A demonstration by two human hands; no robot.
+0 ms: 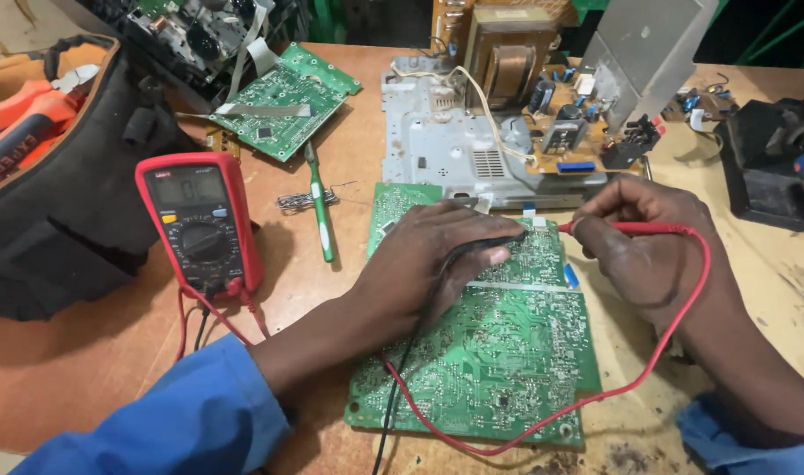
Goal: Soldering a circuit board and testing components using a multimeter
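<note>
Two hands over one green circuit board [499,352], flat on the tabletop [331,290]. Left hand [437,255] curled around a black probe [477,248], tip on the board's upper part. Right hand [644,242] pinched on a red probe [626,229] at the board's upper right edge. Red multimeter [199,220] well left.

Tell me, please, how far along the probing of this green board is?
Done: the meter sits leads plugged in. In hand: the left hand holds the black probe and the right hand the red probe, both on the board's top edge. Left: the lower board is unprobed.
</note>
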